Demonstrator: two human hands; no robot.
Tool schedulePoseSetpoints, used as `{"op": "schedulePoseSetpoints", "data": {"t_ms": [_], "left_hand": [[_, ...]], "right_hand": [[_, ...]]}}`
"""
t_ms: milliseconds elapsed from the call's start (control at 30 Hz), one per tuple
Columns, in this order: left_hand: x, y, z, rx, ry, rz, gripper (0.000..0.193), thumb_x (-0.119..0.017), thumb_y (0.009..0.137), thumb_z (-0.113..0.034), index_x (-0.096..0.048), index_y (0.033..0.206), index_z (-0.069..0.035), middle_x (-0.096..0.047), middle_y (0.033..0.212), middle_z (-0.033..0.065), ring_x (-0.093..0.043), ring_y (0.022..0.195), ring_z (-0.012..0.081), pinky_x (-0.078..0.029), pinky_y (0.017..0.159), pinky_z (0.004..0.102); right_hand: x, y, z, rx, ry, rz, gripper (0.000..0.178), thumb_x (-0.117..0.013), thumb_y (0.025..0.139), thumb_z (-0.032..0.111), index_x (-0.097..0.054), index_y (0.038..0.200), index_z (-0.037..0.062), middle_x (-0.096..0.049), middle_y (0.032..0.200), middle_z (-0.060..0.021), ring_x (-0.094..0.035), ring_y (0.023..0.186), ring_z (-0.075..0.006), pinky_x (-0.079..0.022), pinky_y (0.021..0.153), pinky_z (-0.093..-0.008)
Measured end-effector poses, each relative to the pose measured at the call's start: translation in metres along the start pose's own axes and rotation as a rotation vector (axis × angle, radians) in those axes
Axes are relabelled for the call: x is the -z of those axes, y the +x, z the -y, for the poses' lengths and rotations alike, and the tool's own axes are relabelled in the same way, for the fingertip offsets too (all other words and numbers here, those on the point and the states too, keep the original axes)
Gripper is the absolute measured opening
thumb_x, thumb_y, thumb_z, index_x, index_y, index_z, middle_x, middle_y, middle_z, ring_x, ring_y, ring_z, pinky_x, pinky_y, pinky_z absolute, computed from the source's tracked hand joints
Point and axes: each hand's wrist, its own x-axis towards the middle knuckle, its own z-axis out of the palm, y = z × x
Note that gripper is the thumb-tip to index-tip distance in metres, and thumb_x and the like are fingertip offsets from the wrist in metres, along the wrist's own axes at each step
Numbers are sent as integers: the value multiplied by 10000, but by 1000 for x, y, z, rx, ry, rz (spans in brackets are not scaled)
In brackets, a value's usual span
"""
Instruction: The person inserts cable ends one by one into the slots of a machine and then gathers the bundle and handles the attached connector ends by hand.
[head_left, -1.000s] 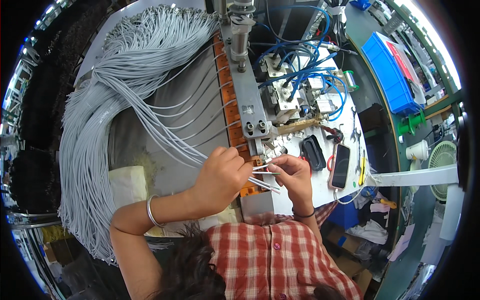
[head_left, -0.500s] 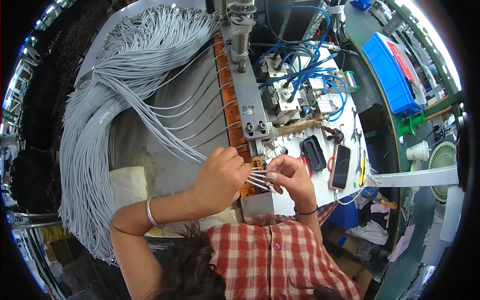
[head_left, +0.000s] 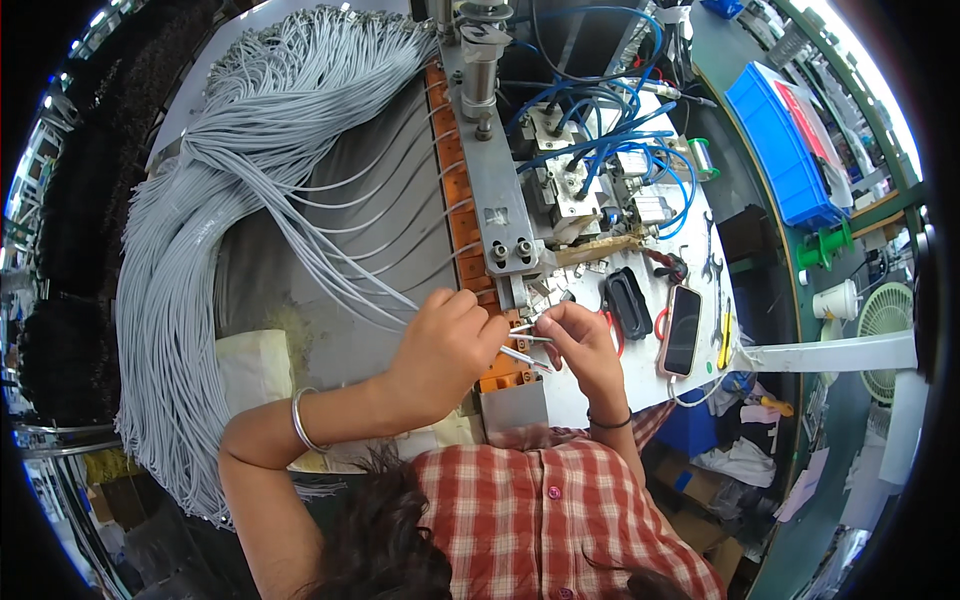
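My left hand (head_left: 447, 350) is closed around several grey cables (head_left: 362, 290) that run in from the bundle on the left. Their stripped ends (head_left: 522, 356) stick out past its fingers, over the front end of an orange block strip (head_left: 459, 205). Just to the right, the thumb and fingers of my right hand (head_left: 582, 347) pinch together at the tip of one cable end. Farther back, single cables lead into the strip, one after another. A grey metal bar (head_left: 497, 215) runs along the strip's right side.
A thick bundle of grey cables (head_left: 180, 270) drapes over the left side. Right of the bar stand pneumatic valves (head_left: 570, 190) with blue hoses. A phone (head_left: 682, 332), a black tray (head_left: 627, 303), wrenches (head_left: 716, 270) and a yellow-handled tool (head_left: 725, 335) lie on the white table.
My right hand's fingers have shifted slightly and closed nearer one cable tip. The cable ends, fanned out before, now lie in separate groups. The loose cables on the left have shifted a little.
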Motion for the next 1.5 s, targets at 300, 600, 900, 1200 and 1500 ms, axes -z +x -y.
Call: {"op": "schedulePoseSetpoints", "data": {"t_ms": [300, 600, 900, 1200, 1500], "left_hand": [[-10, -6, 0, 41, -32, 75, 216, -572, 541, 51, -473, 702, -52, -468, 688, 77, -465, 723, 251, -353, 663, 352], [0, 1, -1, 59, -79, -34, 204, -550, 558, 60, -481, 717, -48, -468, 692, 77, -466, 741, 257, -355, 667, 355], [-2, -5, 0, 78, -50, 130, 205, -580, 577, 27, -518, 762, -35, -472, 702, 72, -471, 743, 255, -362, 669, 369], [-2, -2, -1, 65, -48, -24, 111, -594, 632, -18, -516, 706, -45, -473, 690, 65, -475, 727, 230, -375, 641, 348], [4, -2, -2, 89, -141, -7, 159, -600, 625, 12, -563, 775, -23, -479, 688, 67, -477, 724, 239, -384, 638, 363]], "right_hand": [[1, 4, 2, -128, 41, 121, 125, -550, 874, 138, -522, 798, 42, -446, 581, 57, -355, 465, -7, -247, 405, -162], [-1, -3, 5, -130, 340, 58, 133, -558, 868, 148, -514, 786, 53, -431, 598, 73, -329, 475, 5, -204, 403, -161], [6, 9, 3, -145, 9, 185, 130, -582, 856, 127, -515, 799, 30, -460, 631, 65, -359, 481, 2, -248, 417, -159], [-5, -7, 13, 81, -15, 29, 110, -588, 816, -6, -596, 925, -25, -548, 710, 29, -520, 662, -23, -419, 590, -158], [-10, -9, 15, 203, 30, 9, 91, -628, 805, 9, -632, 883, -38, -606, 752, -17, -564, 665, -58, -445, 587, -169]]}}
